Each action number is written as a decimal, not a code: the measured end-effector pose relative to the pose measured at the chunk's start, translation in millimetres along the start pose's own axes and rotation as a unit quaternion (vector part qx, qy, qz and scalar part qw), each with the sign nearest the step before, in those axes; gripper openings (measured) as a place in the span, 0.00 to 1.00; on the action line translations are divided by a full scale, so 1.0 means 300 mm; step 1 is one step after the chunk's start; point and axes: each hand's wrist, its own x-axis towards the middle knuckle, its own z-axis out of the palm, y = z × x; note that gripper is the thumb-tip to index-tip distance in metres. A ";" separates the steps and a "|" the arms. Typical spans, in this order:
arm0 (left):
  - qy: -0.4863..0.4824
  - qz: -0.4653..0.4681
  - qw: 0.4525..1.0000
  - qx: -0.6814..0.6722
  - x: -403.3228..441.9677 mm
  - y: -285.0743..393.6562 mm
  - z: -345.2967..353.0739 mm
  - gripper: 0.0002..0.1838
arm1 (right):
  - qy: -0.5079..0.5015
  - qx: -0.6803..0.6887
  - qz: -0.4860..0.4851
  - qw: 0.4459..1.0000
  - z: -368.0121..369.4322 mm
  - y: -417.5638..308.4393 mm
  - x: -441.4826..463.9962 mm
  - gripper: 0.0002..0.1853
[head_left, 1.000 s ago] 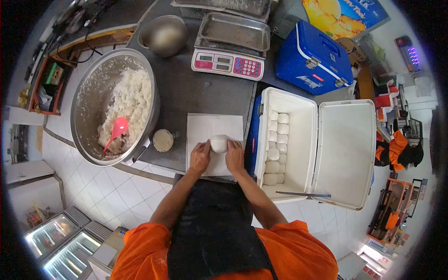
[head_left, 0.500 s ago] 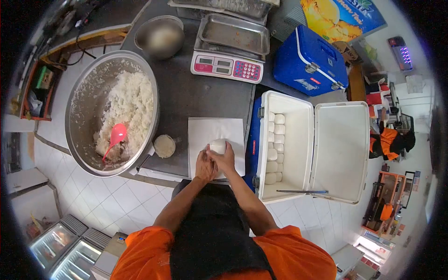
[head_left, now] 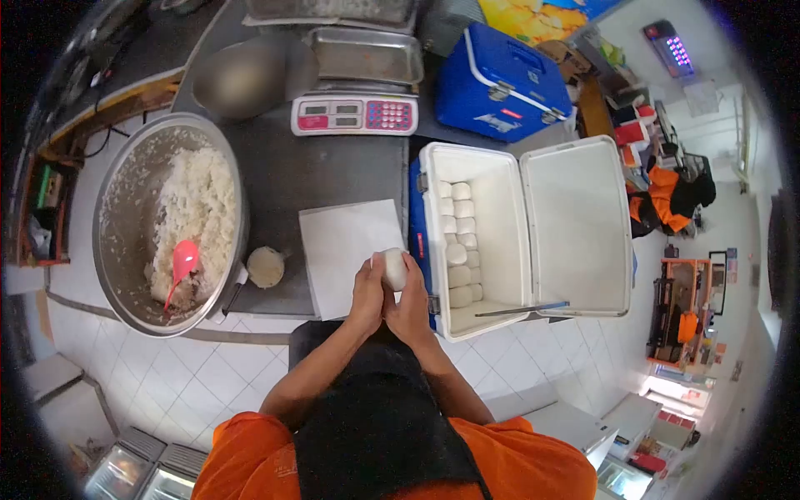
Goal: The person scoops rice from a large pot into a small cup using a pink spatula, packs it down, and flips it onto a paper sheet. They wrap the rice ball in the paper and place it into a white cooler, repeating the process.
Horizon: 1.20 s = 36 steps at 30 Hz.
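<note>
— which step is that, would you say?
— to my eye, a cupping-and-firming one: a white bundle (head_left: pixel 393 268) sits between two palms, over the right side of the paper sheet (head_left: pixel 346 242).

— and the grip?
— the left hand (head_left: pixel 367 296) is closed round one side, the right hand (head_left: pixel 408 308) round the other. whether the underside touches the paper, i can't tell from here.

— what would a move from that hold call for?
— even pressure from both sides, i'd judge, since the bundle looks soft and could dent or slip if one palm let go early.

— how about the edges?
— the near edge of the counter (head_left: pixel 333 171) runs just below the sheet, close to the forearms. to the right, just beside the right hand, stands the open cooler (head_left: pixel 500 217), rows of similar bundles (head_left: pixel 450 224) inside.

— any room to get over that rim?
— the mouth faces up and the lid (head_left: pixel 575 225) is swung outward, so the way in from the left looks open. mind the strut (head_left: pixel 521 309) across the near end.

— and leftward?
— a small cup (head_left: pixel 266 267) first, then the big pot (head_left: pixel 125 208) of rice (head_left: pixel 200 187), its rim overhanging the counter.
</note>
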 end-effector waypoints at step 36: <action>-0.151 0.065 0.351 0.922 0.529 -0.891 0.546 0.32 | -0.452 -0.173 -0.060 0.873 -0.322 1.164 0.572 0.27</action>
